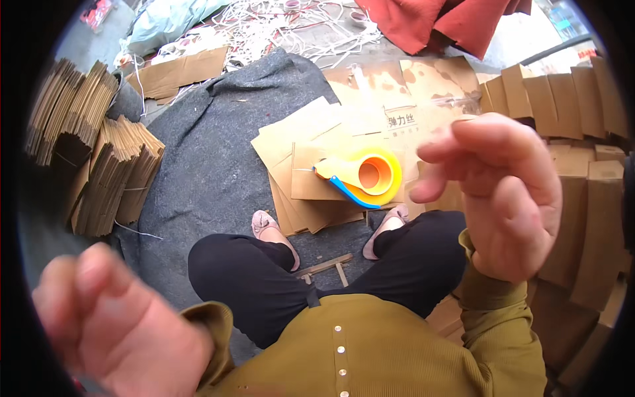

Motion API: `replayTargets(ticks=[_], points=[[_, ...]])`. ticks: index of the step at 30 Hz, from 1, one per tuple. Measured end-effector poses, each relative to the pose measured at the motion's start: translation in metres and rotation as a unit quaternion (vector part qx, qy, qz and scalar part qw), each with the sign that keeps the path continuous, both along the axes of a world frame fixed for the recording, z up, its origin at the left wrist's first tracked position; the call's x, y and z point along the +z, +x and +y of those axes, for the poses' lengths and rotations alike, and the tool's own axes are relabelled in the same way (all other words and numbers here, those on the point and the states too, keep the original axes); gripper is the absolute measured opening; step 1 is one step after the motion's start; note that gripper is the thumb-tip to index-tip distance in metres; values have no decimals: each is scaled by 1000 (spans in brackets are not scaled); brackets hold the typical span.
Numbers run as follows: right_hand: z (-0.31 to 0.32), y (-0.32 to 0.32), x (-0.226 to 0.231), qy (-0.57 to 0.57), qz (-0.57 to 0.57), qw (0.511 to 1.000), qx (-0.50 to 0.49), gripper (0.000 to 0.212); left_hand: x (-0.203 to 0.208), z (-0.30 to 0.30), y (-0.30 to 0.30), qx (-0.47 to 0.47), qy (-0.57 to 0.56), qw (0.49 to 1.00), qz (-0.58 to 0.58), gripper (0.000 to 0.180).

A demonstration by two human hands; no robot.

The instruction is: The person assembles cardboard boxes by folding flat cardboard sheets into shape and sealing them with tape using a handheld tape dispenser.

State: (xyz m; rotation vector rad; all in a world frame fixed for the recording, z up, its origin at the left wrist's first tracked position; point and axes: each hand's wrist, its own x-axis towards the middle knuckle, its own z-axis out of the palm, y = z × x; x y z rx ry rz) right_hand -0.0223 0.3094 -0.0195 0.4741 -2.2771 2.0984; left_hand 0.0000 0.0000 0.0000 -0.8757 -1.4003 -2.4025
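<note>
My left hand (126, 324) is raised at the lower left, smeared a little by motion. Its fingers point up and nothing shows in it. On the right, my right hand (506, 192) hovers with loosely bent fingers spread apart and an empty palm. Between the two, beyond my knees, a yellow and orange tape dispenser (340, 170) with a blue handle lies on a fanned stack of flat cardboard pieces (291, 145). The right hand is the nearer one to the dispenser, but does not touch it.
Bundles of folded cardboard (106, 178) stand at the left on a dark grey felt mat (198, 152). More cardboard boxes (569, 225) line the right side. White strapping scraps (297, 33) and a red cloth (436, 23) lie at the far side. A wooden stool part (324, 266) shows between my legs.
</note>
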Motion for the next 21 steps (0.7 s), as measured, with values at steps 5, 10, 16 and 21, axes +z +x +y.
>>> replayTargets(ticks=[5, 10, 16, 21], points=[[29, -30, -68, -169, -104, 974, -113, 32, -144, 78, -51, 106, -7, 960, -261, 32], [32, -31, -108, -227, -260, 937, -56, 19, -181, 93, -73, 56, -163, 939, -299, 18], [26, -28, -95, -237, -120, 953, 144, 20, -141, 121, -101, 100, -192, 976, -15, 25], [4, -11, -77, -347, -33, 912, 215, 22, -105, 141, -133, 162, -321, 922, 143, 65]])
